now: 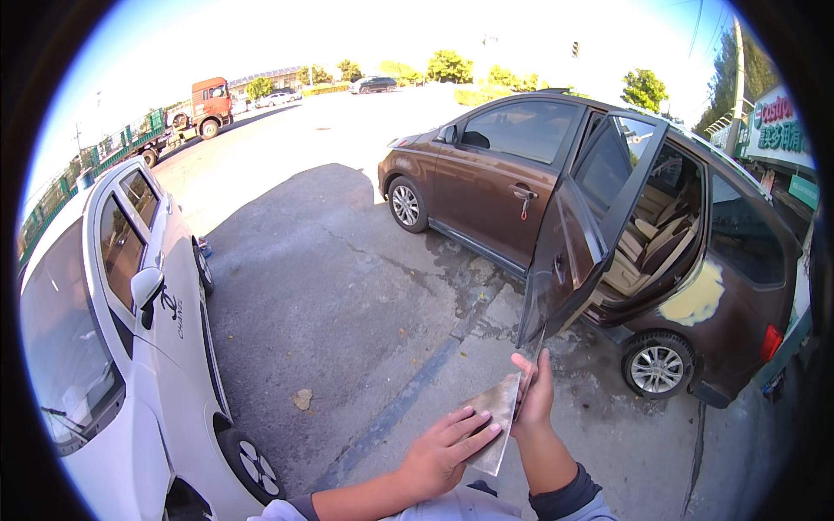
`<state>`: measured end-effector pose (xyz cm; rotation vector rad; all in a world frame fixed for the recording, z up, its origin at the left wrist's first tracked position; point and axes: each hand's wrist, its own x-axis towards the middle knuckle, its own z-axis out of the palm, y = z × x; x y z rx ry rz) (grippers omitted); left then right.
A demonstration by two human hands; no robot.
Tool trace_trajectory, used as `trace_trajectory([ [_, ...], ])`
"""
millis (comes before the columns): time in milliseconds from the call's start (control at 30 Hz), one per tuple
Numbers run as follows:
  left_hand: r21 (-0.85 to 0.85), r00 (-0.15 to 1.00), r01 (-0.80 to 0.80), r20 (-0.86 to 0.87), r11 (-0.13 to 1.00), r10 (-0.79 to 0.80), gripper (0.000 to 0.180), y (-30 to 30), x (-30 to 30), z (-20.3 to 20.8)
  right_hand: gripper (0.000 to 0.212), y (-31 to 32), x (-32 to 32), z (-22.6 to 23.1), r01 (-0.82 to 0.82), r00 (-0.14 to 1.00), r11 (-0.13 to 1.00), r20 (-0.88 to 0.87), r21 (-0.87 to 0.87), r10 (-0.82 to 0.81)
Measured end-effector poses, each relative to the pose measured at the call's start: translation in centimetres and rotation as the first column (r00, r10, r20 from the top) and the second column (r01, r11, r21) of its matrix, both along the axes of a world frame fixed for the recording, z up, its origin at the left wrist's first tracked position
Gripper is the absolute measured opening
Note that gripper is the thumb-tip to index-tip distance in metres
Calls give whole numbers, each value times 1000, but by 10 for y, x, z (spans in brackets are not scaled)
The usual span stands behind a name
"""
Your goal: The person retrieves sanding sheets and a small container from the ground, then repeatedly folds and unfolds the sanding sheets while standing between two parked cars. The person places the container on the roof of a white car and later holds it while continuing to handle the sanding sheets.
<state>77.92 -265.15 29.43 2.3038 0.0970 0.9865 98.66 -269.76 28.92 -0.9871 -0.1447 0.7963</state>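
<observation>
My left hand (441,453) grips a thin, flat grey plate (504,401), roughly triangular in view, with its fingers across the face and the thumb hidden behind. Right beside it, my right hand (536,401) holds a thin dark blade-like piece (541,340) seen almost edge-on, fingers and thumb on either side. The two flat pieces meet or overlap near the right fingers; whether they touch is unclear. Beyond my hands stands a brown car (499,187) with its rear door (569,252) swung out. A pale yellow patch (693,295) covers its panel above the rear wheel.
A white car (165,373) stands close on my left. Grey concrete ground (287,286) with a dry leaf (302,399) runs between the cars. The brown car's rear wheel (658,368) is at right. An orange truck (208,106) stands far left.
</observation>
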Motion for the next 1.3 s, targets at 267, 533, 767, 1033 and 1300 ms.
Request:
trace_trajectory([
  [267, -46, 999, -44, 20, 998, 45, 68, 8, 0, 1, 60, -1, -36, -12, -158, 904, 979, 379, -130, 197],
  [533, -139, 994, -100, 25, 985, 105, 54, 16, -4, 0, 70, -9, -39, -21, -174, 809, 932, 494, -317, 319],
  [767, -542, 976, -163, 33, 825, 215, 36, 28, -14, -10, 48, -42, -55, -30, -70, 715, 981, 677, -179, 174],
  [1033, 4, 981, -192, -3, 981, 192, 58, 70, -35, 3, 26, -53, -38, 26, -143, -407, 958, 867, 250, -287],
  [1300, 289, 955, -86, -250, 953, 162, 54, 94, -66, 22, 19, -14, 32, -18, 245, -340, 966, 926, -80, 163],
])
